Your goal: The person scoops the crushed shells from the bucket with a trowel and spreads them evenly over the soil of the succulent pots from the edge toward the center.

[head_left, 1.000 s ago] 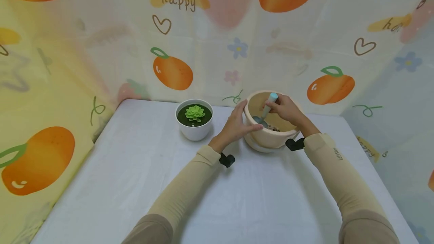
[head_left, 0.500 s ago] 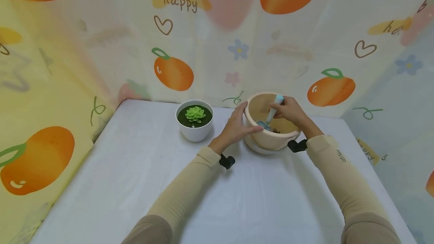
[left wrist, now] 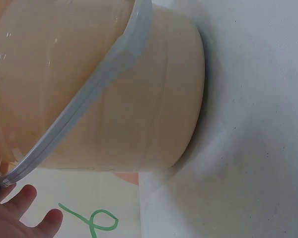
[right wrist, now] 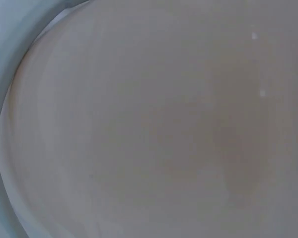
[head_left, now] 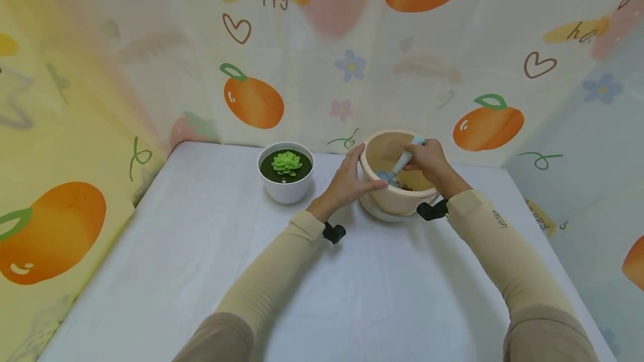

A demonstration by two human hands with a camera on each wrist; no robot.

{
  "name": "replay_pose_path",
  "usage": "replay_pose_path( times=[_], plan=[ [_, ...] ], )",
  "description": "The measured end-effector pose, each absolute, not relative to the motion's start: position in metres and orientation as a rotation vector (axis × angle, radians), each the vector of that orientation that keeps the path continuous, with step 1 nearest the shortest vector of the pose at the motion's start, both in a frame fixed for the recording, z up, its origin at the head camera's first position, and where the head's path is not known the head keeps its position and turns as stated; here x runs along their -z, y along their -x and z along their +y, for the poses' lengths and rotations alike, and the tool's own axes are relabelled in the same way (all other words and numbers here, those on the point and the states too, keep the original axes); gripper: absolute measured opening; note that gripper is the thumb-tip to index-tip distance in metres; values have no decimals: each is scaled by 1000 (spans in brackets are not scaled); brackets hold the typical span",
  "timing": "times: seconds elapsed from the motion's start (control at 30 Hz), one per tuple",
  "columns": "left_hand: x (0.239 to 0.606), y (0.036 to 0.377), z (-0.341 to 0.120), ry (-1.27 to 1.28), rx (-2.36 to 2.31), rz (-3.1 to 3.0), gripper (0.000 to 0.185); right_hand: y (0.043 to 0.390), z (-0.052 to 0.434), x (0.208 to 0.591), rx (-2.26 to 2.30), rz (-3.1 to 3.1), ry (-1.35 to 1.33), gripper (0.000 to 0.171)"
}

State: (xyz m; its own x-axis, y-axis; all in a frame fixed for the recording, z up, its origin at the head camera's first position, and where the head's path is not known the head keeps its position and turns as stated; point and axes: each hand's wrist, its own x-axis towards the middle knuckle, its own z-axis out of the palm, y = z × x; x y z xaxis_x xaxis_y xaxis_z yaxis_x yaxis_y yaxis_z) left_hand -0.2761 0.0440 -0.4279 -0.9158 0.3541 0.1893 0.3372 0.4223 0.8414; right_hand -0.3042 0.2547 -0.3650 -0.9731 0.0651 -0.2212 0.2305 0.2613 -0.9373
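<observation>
Right now my right hand [head_left: 427,160] is curled around the pale blue handle of a small trowel [head_left: 399,165], whose blade dips down into the beige pot [head_left: 389,197] among some brownish bits at the bottom; from the pot's centre the handle leans up toward about two o'clock. My left hand [head_left: 352,180] rests against the pot's outer wall at its nine o'clock side, fingers fairly straight and spread along the rim, thumb on the near wall, bracing rather than clenching. That pot sits in a white saucer [head_left: 376,212] on the white table [head_left: 201,250], far side, a little right of centre. At the pot's nine o'clock, just beside my left hand but apart from it, stands a small white pot with a green succulent [head_left: 287,172] in dark soil. From the left wrist view I see the beige pot [left wrist: 114,99] tilted, with two fingertips [left wrist: 20,208] beneath it; the right wrist view shows only a blurred pale surface
</observation>
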Motion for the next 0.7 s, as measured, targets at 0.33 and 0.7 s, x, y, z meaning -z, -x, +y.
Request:
replay_pose_path(
  times=[0.33,0.7],
  plan=[
    [428,274,45,-600,-1583,2607,110,292,265,356,2084,2123,-298,15],
    [429,274,46,-605,-1570,2639,110,288,275,346,2316,1886,-358,16]
  ],
)
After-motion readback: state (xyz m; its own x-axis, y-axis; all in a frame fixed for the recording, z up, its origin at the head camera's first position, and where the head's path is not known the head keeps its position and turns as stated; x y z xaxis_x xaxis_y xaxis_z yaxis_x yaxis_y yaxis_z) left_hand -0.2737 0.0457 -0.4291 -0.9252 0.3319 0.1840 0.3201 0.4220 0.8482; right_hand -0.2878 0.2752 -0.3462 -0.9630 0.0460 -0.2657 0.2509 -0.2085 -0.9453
